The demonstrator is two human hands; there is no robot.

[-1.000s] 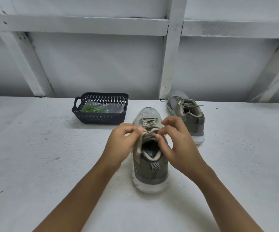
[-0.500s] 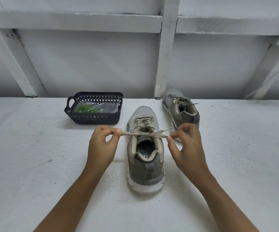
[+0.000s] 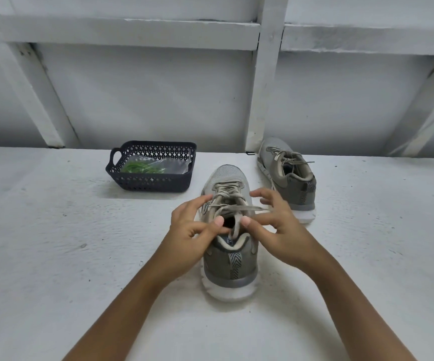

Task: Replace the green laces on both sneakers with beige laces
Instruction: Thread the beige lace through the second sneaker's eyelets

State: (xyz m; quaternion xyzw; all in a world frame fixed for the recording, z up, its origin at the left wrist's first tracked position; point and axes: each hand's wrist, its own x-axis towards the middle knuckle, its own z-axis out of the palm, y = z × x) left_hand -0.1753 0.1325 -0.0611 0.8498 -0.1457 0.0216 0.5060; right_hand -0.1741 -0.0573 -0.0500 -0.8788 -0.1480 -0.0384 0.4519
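Beige lace, centre frame on near sneaker: soft, limp, light; my left hand and right hand pinch its ends, best gripped near tips.

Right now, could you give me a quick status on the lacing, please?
Both hands pinching beige lace over near sneaker. Far sneaker beige-laced. Nothing blocking.

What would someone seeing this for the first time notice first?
Both hands, left hand and right hand, meet at centre over the near sneaker, working a beige lace at its collar. A second sneaker, also laced in beige, sits behind it to the right by the wall. To the left, a dark basket holds a clear bag with green laces.
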